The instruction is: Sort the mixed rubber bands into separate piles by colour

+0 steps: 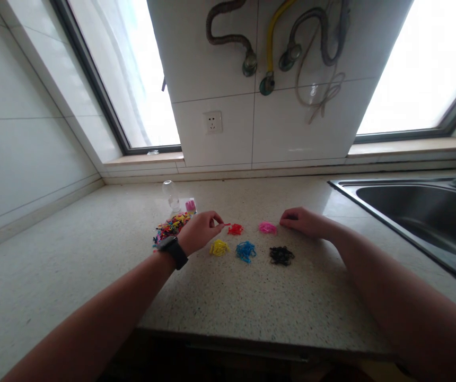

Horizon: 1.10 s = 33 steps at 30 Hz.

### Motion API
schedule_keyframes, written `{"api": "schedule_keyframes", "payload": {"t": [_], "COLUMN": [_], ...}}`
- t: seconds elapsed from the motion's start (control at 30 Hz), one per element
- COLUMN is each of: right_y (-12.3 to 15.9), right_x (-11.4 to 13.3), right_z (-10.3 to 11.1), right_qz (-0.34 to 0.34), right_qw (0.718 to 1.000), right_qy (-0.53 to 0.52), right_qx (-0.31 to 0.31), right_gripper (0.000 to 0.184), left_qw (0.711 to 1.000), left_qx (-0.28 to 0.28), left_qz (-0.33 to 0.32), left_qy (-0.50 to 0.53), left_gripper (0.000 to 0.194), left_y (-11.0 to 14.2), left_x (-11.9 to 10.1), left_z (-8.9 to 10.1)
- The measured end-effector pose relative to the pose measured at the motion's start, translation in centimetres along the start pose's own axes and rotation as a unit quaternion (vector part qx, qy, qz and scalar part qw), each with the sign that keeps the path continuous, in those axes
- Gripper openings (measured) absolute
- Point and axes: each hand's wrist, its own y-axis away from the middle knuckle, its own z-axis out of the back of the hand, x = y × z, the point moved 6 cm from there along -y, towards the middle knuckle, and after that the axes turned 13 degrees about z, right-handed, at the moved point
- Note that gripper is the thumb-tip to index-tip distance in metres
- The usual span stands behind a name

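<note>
Thumb and forefinger of my left hand pinch a small red rubber band at the left edge of a red pile. My right hand rests on the counter with its fingers bent together, just right of a pink pile; whether anything is in them I cannot make out. Nearer to me lie a yellow pile, a blue pile and a black pile of similar bands. A mixed multicoloured heap is partly hidden behind my left hand and watch.
Behind the mixed heap stand a clear glass-like container and a small pink object. A steel sink is set into the speckled counter on the right. The tiled wall behind carries a socket and several hoses.
</note>
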Motion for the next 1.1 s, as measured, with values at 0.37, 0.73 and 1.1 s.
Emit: {"api": "schedule_keyframes", "payload": {"t": [0.37, 0.73, 1.1], "right_y": [0.1, 0.1, 0.1], "right_x": [0.4, 0.4, 0.0], "right_z": [0.1, 0.1, 0.0], "right_qz": [0.014, 0.003, 0.005], "right_qw": [1.0, 1.0, 1.0], "right_qy": [0.024, 0.014, 0.014], "right_qx": [0.005, 0.007, 0.01], "right_gripper": [0.034, 0.034, 0.035], "left_qw": [0.997, 0.993, 0.994], "left_qx": [0.011, 0.016, -0.001], "left_qz": [-0.019, -0.025, -0.032], "left_qy": [-0.078, -0.118, -0.106], "left_gripper": [0.033, 0.034, 0.035], "left_y": [0.0, 0.5, 0.6], "left_x": [0.2, 0.4, 0.0], "left_z": [-0.9, -1.2, -0.5]}}
